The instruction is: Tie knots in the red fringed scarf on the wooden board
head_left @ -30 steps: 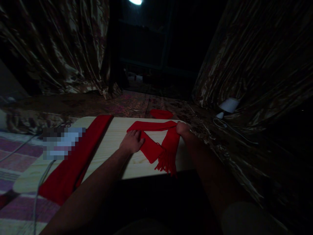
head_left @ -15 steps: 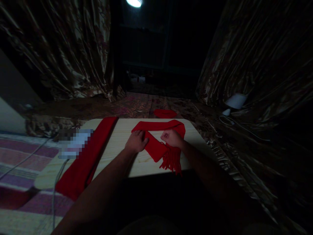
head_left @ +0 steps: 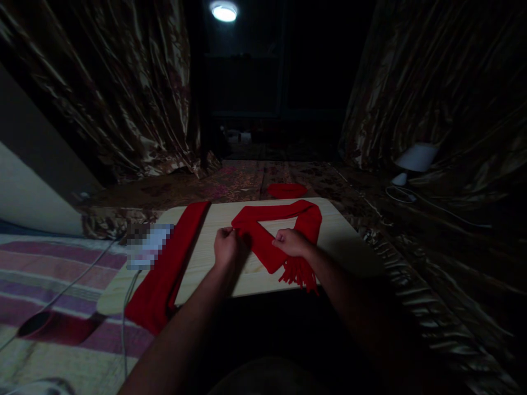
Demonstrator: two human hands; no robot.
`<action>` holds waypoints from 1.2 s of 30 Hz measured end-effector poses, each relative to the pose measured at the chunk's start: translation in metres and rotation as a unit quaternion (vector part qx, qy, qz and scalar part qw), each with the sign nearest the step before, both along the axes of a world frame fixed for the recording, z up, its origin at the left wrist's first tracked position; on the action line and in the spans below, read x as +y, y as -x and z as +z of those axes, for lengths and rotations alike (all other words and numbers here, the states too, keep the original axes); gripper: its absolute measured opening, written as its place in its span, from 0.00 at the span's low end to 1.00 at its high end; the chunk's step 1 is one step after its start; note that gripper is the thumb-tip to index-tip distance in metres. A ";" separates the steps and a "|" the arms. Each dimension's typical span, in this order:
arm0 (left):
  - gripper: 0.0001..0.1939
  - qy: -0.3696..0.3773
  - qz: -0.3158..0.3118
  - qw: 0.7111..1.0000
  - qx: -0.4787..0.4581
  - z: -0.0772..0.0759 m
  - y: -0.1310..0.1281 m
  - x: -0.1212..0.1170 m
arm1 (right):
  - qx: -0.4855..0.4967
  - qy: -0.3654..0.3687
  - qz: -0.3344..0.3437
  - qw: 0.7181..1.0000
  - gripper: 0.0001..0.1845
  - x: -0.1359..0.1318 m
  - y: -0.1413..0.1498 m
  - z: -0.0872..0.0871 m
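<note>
A red scarf (head_left: pixel 267 249) with a fringed end lies folded into a loop on a pale wooden board (head_left: pixel 209 263). My left hand (head_left: pixel 226 245) pinches the scarf at the loop's left corner, its fingers closed. On the inner edge of the front strip, my right hand (head_left: pixel 291 242) has its fingers closed on the cloth, just above the fringe (head_left: pixel 300 273). The back strip runs along the board's far side and turns down at the right, partly behind my right hand.
A second long red cloth (head_left: pixel 173 263) lies across the board's left part, near a blurred-out object (head_left: pixel 149 246) and a cable (head_left: pixel 124 323). Beyond the far edge is another red piece (head_left: pixel 287 190). A small lamp (head_left: pixel 417 158) stands at the right, and curtains hang behind.
My left hand has gone from lying flat on the scarf to pinching its left corner. My right hand has come down onto the front strip. The whole view has shifted slightly.
</note>
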State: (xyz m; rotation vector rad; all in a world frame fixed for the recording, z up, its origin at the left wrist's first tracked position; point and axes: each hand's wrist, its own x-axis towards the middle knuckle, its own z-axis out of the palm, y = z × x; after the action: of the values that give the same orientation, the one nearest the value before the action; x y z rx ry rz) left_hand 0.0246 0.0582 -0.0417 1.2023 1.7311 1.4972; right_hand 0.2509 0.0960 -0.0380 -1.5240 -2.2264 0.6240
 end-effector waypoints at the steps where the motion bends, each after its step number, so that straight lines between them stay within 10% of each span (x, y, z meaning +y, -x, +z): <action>1: 0.11 0.028 -0.006 0.993 -0.117 0.002 -0.004 -0.011 | 0.004 -0.006 -0.001 1.000 0.12 -0.001 0.001 -0.002; 4: 0.11 0.082 -0.056 0.954 -0.283 0.010 -0.019 -0.041 | 0.013 -0.037 -0.025 0.999 0.15 -0.005 0.002 -0.007; 11: 0.21 0.097 -0.117 0.949 -0.277 0.013 -0.029 -0.053 | 0.010 -0.072 -0.046 0.996 0.14 -0.016 0.003 -0.002; 19: 0.12 -0.033 -0.187 0.972 -0.139 -0.002 -0.032 -0.053 | 0.013 -0.080 -0.061 0.995 0.15 -0.017 0.004 -0.001; 25: 0.16 -0.015 -0.188 0.965 0.182 0.005 -0.035 -0.063 | 0.023 -0.076 -0.078 0.994 0.12 -0.015 0.004 -0.004; 36: 0.17 -0.033 -0.277 0.921 0.272 0.015 -0.041 -0.070 | 0.056 -0.071 -0.081 0.993 0.10 -0.018 0.005 0.003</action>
State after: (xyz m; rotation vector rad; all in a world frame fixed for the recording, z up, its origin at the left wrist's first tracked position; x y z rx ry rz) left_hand 0.0653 -0.0122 -0.0266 2.0786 1.4560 0.9321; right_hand 0.2460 0.0776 -0.0354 -1.5396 -1.9943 0.4799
